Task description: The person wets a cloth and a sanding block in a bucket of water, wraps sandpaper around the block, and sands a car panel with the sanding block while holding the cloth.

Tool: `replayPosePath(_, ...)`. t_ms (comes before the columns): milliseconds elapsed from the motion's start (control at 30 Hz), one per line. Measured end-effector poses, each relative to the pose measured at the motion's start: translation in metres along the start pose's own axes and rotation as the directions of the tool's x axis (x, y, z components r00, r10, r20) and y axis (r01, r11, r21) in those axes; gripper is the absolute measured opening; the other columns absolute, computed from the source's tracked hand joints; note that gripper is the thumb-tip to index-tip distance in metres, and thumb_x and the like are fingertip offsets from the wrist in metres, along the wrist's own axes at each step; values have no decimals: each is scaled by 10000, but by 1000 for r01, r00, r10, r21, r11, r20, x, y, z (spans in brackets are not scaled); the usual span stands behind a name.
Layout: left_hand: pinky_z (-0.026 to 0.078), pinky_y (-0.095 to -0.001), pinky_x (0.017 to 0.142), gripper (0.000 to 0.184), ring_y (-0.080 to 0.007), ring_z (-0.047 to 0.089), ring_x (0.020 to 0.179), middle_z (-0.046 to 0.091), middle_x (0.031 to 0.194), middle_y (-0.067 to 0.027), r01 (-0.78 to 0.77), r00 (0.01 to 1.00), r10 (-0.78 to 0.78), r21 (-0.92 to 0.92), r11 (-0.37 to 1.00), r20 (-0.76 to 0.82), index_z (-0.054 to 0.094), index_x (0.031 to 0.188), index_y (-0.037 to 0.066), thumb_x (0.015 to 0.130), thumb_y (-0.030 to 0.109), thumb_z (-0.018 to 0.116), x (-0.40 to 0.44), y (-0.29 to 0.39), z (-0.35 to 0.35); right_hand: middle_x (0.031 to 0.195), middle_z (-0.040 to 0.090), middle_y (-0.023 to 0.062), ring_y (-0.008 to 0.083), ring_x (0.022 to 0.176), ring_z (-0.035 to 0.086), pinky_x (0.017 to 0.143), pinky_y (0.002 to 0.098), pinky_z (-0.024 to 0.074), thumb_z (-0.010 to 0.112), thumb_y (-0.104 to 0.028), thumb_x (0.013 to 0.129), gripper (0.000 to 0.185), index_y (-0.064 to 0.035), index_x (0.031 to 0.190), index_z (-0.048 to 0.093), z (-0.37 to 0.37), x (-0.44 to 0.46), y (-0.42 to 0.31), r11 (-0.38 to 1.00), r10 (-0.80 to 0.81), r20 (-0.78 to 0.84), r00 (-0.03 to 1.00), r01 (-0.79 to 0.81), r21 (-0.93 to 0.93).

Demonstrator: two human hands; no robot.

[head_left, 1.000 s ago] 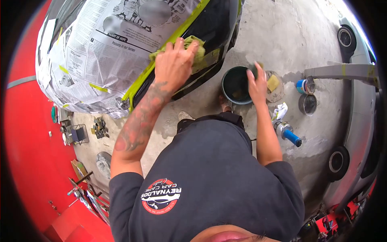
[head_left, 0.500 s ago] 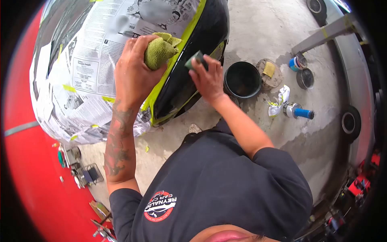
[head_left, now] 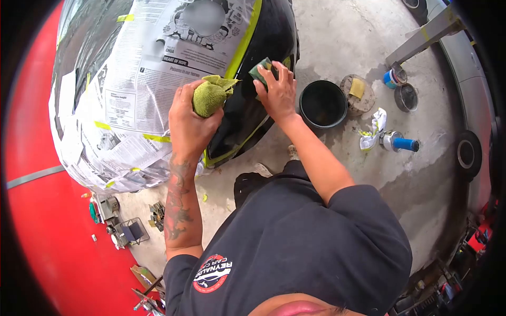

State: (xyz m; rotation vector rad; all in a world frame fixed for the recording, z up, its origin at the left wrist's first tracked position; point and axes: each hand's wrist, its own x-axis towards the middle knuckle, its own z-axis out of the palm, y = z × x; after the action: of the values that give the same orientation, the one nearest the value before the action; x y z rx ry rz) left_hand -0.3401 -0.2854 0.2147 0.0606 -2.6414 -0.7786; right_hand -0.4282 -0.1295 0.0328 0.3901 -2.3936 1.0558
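Work position: glossy black curved panel (head_left: 240, 114)
Left hand (head_left: 188, 121) grips bunched yellow-green terry cloth (head_left: 208, 99) near printed newspaper sheets (head_left: 145, 92); right hand (head_left: 280, 99), fingers bent, holds dark green rectangular block (head_left: 259, 71) over the panel

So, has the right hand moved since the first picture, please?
Yes, the right hand moved left, from the right rim of the bucket to the black panel.
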Motion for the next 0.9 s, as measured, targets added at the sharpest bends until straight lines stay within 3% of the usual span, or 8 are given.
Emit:
replayPosePath(267,561,-449,871,506,-378,689,1004,674,1109,-140,-4,997,2,14,1000,82,660,1195,80,715,80,821,-36,-29,35,1381,568,45,303,1217,569,924,498,509,798,-362,875,350,-221,1187,724,10,6,9,995,-39,-63,997,34,-92)
replayPosePath(400,578,-469,832,531,-389,683,1000,649,1139,-121,-36,987,23,83,996,157,649,1223,147,723,128,827,-57,-45,39,1322,614,43,316,1135,616,911,512,519,791,-359,877,344,-225,1187,726,16,66,30,987,125,-143,982,-138,-84)
replayPosePath(533,583,-472,852,565,-383,681,1031,637,1159,-109,-38,975,5,147,988,222,639,1253,171,725,144,836,-64,-53,39,1339,597,37,316,1132,612,922,496,515,826,-360,837,386,-241,1187,716,18,9,-11,980,38,-156,987,-67,-187)
replayPosePath(600,580,-473,863,560,-381,677,1045,638,1156,-109,-55,964,13,149,987,266,642,1257,171,731,139,831,-62,-52,38,1351,584,30,308,1144,602,929,488,509,858,-331,796,433,-259,1194,703,24,-34,-29,988,53,-88,995,-66,-143)
replayPosePath(700,573,-471,882,552,-379,671,1063,642,1157,-115,-95,961,59,124,988,270,647,1262,166,740,130,824,-64,-53,41,1342,584,21,307,1145,598,933,486,501,846,-337,805,435,-258,1199,680,18,-6,-13,987,-74,-147,986,51,-155)
replayPosePath(767,571,-470,887,546,-380,669,1067,646,1167,-120,-127,962,97,104,986,255,650,1258,161,741,127,822,-66,-53,46,1287,592,44,326,1117,591,902,511,493,772,-387,880,378,-239,1211,662,28,45,12,983,-19,-257,966,-30,-184)
replayPosePath(800,570,-469,890,543,-380,668,1069,647,1172,-123,-133,966,105,106,985,238,651,1256,158,742,126,821,-68,-52,46,1269,615,59,328,1099,595,901,506,503,770,-327,899,342,-194,1200,676,26,66,17,985,38,-274,961,-82,-153)
replayPosePath(900,560,-470,906,545,-383,660,1090,655,1184,-127,-130,963,96,122,984,250,650,1257,150,740,114,820,-72,-54,47,1337,580,59,318,1113,582,894,511,502,786,-338,879,373,-217,1215,677,25,64,3,954,137,-220,966,-188,-231)
